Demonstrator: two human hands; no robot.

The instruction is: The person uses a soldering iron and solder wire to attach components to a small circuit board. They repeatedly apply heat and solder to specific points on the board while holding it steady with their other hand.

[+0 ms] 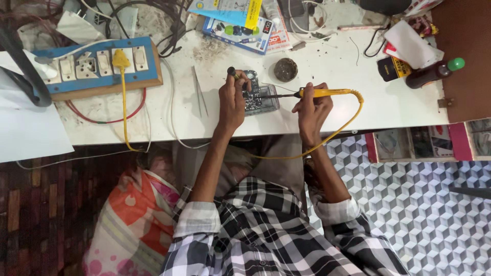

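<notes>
Two hands busy: left hand [231,100] clamped on small, light, likely fragile circuit board [259,98], edge-held; right hand [312,107] gripping yellow soldering iron [325,93] by handle.

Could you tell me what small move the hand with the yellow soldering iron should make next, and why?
Probably ease the soldering iron tip a touch further left and down onto the circuit board. The right hand holds the iron level with its tip at the board's right edge, while the left hand steadies the board and holds a thin tool above it. Whether the tip already touches is unclear.
</notes>
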